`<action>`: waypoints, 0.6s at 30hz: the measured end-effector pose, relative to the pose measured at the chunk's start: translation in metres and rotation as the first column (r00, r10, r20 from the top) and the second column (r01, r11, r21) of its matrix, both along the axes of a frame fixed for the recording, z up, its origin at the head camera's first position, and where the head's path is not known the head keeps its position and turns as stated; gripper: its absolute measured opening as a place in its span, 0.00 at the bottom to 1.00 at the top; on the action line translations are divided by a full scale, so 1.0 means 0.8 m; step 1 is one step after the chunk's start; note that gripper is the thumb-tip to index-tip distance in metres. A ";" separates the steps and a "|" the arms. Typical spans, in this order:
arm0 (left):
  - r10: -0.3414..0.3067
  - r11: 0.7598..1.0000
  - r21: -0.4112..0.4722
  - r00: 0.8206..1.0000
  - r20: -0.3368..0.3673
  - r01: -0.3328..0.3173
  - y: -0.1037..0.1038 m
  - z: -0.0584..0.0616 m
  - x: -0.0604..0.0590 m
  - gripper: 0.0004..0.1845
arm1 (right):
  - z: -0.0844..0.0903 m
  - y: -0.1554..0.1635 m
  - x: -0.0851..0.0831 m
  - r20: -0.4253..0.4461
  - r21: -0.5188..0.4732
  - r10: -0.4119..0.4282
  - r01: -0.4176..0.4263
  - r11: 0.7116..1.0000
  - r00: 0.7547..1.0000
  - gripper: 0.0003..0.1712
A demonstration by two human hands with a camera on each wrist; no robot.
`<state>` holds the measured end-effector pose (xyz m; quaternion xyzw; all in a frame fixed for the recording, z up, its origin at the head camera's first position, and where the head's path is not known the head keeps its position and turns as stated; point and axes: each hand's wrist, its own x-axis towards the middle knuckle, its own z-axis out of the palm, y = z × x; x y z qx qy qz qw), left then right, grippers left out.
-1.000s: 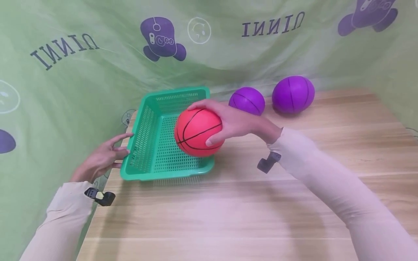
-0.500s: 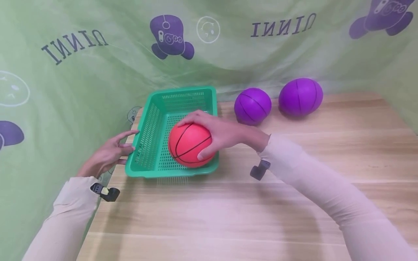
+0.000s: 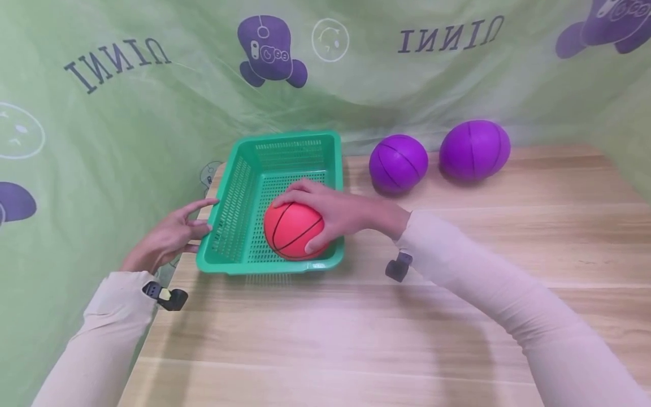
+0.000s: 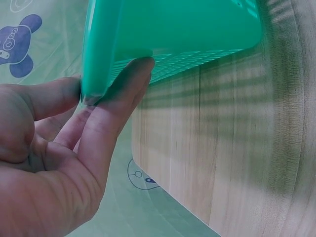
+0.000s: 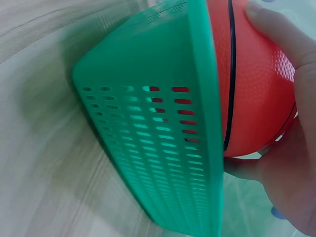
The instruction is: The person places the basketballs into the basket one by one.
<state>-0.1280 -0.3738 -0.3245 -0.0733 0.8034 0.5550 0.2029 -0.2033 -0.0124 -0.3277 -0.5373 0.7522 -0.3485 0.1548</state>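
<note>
A red ball (image 3: 291, 230) with black seams sits low inside the green perforated basket (image 3: 239, 192), near its front right corner. My right hand (image 3: 333, 212) grips the ball from above and the right, fingers curled over it. In the right wrist view the ball (image 5: 256, 89) shows behind the basket wall (image 5: 163, 148). My left hand (image 3: 173, 234) rests against the basket's left rim with fairly straight fingers; in the left wrist view the fingertips (image 4: 133, 74) touch the rim (image 4: 173, 29).
Two purple balls (image 3: 398, 163) (image 3: 474, 149) lie on the wooden table (image 3: 407, 328) behind my right arm, by the green printed cloth backdrop (image 3: 127, 113). The table's left edge runs just beside the basket.
My right hand has carried the red ball leftward and down from above the basket's right rim into the basket. The left hand has stayed at the left rim.
</note>
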 end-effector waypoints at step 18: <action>0.019 1.000 0.013 1.000 0.020 -0.019 0.002 0.001 -0.001 0.39 | -0.024 -0.020 0.002 -0.110 0.164 -0.015 0.033 0.986 0.994 0.50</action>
